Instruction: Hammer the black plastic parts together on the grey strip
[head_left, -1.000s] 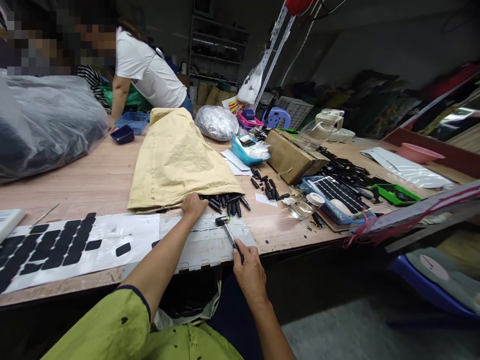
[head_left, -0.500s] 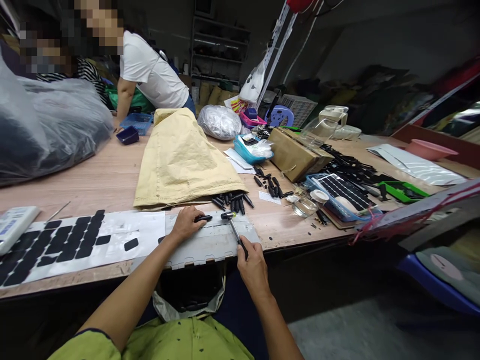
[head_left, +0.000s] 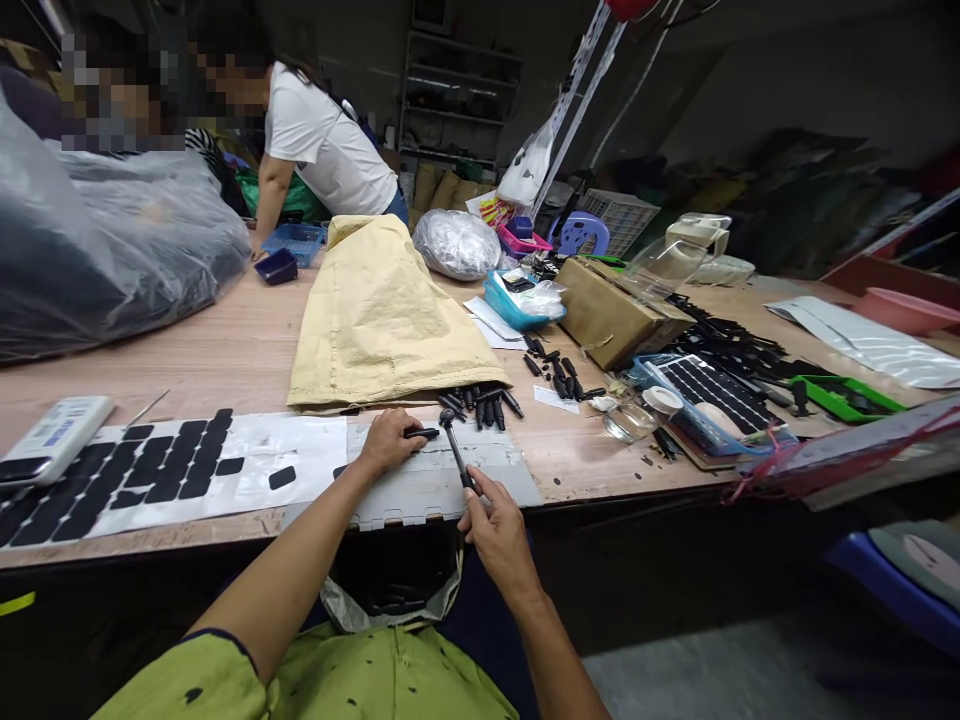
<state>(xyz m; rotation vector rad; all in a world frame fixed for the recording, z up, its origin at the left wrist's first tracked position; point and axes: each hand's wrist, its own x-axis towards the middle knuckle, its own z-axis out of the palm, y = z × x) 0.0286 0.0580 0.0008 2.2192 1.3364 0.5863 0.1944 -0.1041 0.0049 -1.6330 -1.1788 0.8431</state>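
My left hand point(head_left: 388, 441) is closed on a short black cylindrical part point(head_left: 421, 433), whose end sticks out to the right past the fingers. It rests low over a grey board point(head_left: 450, 490) on the table. My right hand point(head_left: 495, 527) grips the dark handle of a small hammer point(head_left: 455, 452). The hammer's head is up, just right of the black part and apart from it. Behind the hammer, several similar black parts point(head_left: 491, 408) lie at the mouth of a yellow cloth sack point(head_left: 390, 320).
White paper with black stickers point(head_left: 283, 477) and a white device point(head_left: 64, 435) lie left. More black parts point(head_left: 559, 375), a cardboard box point(head_left: 611, 310) and a blue tray point(head_left: 705, 400) stand right. Across the table, a person in a white shirt point(head_left: 322, 140) leans beside a large plastic bag point(head_left: 135, 250).
The hammer's head has swung left and up, nearer the part in my left hand, and has turned. My left hand keeps its hold. The view has shifted slightly left.
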